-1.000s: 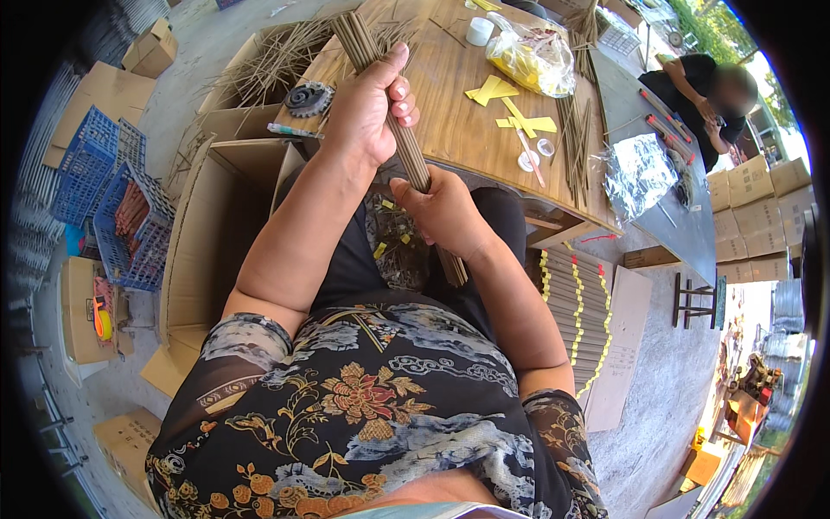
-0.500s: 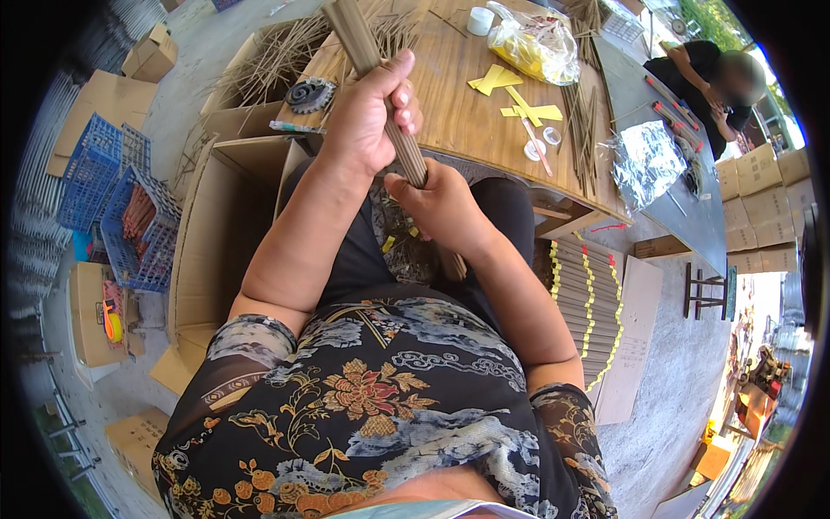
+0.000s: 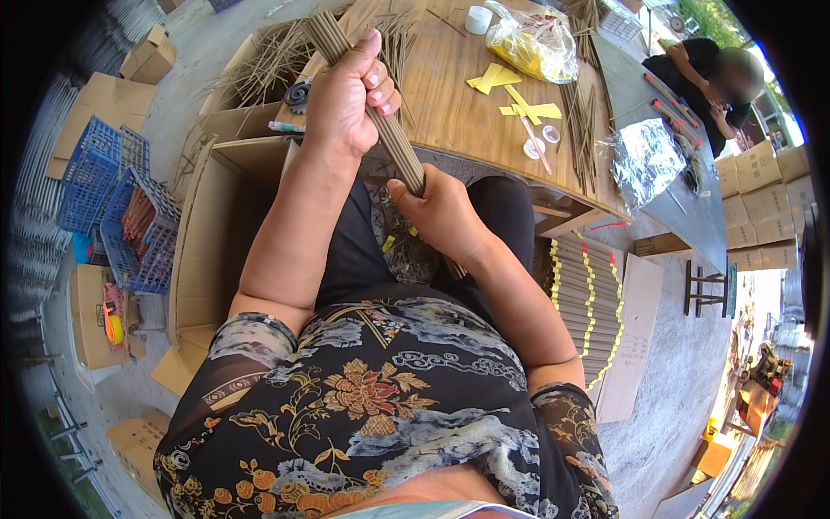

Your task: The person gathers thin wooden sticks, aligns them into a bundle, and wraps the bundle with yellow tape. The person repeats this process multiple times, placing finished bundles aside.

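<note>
A long bundle of thin brown sticks [image 3: 393,138] slants from the upper left down toward my lap. My left hand [image 3: 346,95] is closed around its upper part, near the edge of the wooden table [image 3: 450,104]. Lower down, my right hand [image 3: 437,212] grips the same bundle just above my black-trousered lap. The bundle's bottom end pokes out below my right hand. Loose sticks of the same kind lie on the table beyond my left hand.
Yellow paper strips [image 3: 510,91], a plastic bag [image 3: 532,48], small lids and foil [image 3: 644,160] lie on the table. An open cardboard box [image 3: 216,242] stands at my left, blue crates [image 3: 121,208] beyond it. Banded stick bundles [image 3: 584,298] lie at my right. Another person [image 3: 709,73] sits far right.
Both hands have kept their grip on the bundle. The bundle and my left hand have shifted slightly up and to the left.
</note>
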### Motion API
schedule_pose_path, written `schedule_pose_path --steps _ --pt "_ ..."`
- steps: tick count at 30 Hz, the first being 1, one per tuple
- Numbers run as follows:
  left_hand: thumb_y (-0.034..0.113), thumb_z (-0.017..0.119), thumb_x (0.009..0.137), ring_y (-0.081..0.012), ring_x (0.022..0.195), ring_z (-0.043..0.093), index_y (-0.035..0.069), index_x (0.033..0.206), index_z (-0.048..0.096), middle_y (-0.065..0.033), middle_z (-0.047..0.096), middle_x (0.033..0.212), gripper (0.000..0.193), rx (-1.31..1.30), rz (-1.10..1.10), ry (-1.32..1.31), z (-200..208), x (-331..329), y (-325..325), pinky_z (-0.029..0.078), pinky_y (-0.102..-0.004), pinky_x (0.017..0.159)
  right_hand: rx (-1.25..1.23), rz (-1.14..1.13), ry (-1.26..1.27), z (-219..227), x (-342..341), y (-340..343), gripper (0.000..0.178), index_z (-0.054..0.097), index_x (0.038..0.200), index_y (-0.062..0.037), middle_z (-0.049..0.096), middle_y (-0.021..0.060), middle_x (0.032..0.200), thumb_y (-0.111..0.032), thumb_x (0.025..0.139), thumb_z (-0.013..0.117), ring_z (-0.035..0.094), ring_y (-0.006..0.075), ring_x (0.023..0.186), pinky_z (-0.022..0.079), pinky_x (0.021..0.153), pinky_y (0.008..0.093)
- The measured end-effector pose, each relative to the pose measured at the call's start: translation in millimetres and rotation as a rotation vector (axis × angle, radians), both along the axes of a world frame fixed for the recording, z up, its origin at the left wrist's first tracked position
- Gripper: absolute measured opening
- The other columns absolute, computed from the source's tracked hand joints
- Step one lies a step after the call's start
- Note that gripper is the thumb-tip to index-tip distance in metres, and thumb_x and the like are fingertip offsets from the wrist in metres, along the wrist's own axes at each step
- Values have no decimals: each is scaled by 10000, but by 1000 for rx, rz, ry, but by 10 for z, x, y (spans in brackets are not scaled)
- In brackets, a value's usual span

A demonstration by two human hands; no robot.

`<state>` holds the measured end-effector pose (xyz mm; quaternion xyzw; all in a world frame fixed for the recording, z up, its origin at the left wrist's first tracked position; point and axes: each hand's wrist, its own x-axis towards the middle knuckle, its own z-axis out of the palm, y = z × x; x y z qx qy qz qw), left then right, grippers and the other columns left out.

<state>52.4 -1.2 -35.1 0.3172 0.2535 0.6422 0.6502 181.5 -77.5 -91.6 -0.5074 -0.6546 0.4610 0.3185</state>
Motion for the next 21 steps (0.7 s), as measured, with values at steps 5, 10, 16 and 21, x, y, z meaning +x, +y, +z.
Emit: schedule_pose_path --steps 5,10,16,21 --pt "276 576 857 -70 396 373 134 647 450 44 422 515 283 -36 101 73 -48 133 -57 315 -224 392 142 -99 -159 33 -2 25 291 499 774 35 570 268 734 -243 809 579 564 418 750 448 647 442" --pt "291 564 863 -67 391 370 141 620 427 45 397 489 316 -5 -19 39 -135 168 -226 306 -217 384 255 -101 -60 -30 -55 20 303 480 756 23 582 209 655 -251 805 598 591 348 610 466 570 398" --pt "275 526 886 -50 377 323 142 584 376 53 368 488 363 61 -156 -107 11 5 -131 265 -198 360 -321 159 266 163 105 -5 286 487 726 -5 509 32 569 -244 805 623 481 96 456 411 443 280" --pt "268 541 879 -48 381 324 138 609 397 50 390 501 331 45 -75 -57 8 36 -140 280 -206 365 97 -67 -62 106 -16 -52 264 534 805 32 571 219 669 -230 816 566 601 338 682 453 632 396"
